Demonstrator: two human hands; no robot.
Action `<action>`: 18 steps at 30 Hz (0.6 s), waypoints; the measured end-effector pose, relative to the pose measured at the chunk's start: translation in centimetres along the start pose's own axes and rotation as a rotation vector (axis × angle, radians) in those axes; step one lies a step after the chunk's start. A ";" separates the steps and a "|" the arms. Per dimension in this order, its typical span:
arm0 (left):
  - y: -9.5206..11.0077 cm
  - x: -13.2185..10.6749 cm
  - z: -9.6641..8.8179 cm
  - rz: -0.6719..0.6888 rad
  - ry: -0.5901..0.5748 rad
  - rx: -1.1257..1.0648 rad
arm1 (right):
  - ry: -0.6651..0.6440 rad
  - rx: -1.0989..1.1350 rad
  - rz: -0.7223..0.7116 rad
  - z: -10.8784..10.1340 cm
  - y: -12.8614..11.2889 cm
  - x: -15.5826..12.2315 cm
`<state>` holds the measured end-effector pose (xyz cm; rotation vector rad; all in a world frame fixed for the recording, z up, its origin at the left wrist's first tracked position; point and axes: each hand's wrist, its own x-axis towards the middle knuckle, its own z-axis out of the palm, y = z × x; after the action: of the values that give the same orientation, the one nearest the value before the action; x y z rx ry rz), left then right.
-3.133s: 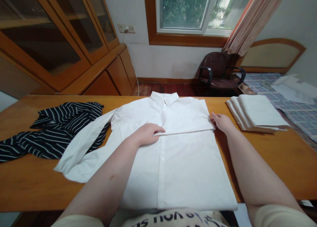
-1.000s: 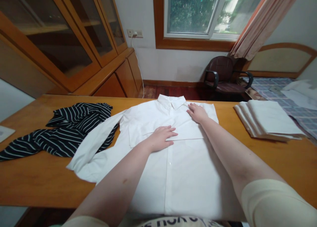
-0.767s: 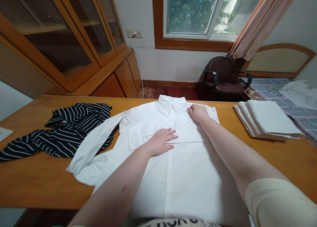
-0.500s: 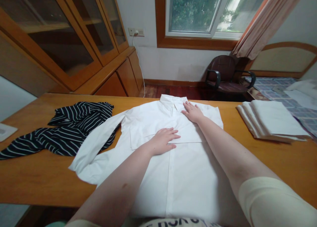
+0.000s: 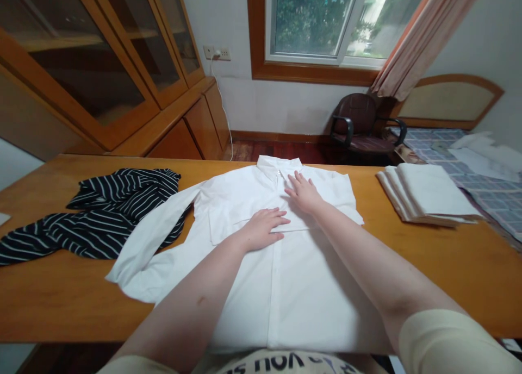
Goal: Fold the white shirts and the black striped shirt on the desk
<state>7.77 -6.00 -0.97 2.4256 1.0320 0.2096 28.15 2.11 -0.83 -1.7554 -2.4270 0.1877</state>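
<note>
A white long-sleeved shirt [image 5: 244, 287] lies spread on the wooden table [image 5: 49, 303], its collar toward the far edge. One sleeve stretches out to the left; the other is folded across the chest. Fingers spread, my left hand [image 5: 264, 228] rests flat on the middle of the shirt, beside the folded sleeve. Higher up, just below the collar on the right of the button line, my right hand [image 5: 304, 193] is stretched out over the fabric. Neither hand grips anything. The shirt's lower end reaches my body at the near table edge.
A black-and-white striped garment [image 5: 122, 211] lies crumpled at the left, partly under the white sleeve. At the right sits a stack of folded white cloths [image 5: 436, 192]. Beyond the table are a brown armchair [image 5: 361, 121], a glass-door cabinet [image 5: 163, 99] and a bed [image 5: 444, 151].
My right hand has shifted a little left and nearer across the shirt, toward the button line. My left hand stays in about the same place on the cloth. The view has turned slightly.
</note>
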 end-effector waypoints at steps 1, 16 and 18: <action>0.0 0.0 0.0 0.001 0.001 -0.003 | -0.023 0.010 -0.016 0.3 -0.4 -0.8; -0.4 -0.3 -0.3 -0.023 -0.043 -0.060 | -0.019 -0.122 0.137 0.9 5.8 -5.9; -0.4 -0.3 -0.3 -0.010 -0.035 -0.084 | -0.016 -0.133 0.209 0.7 6.9 -6.3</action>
<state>7.24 -5.84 -0.92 2.3404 0.9991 0.2019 36.43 -1.71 -3.03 -2.0725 -2.3125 0.0632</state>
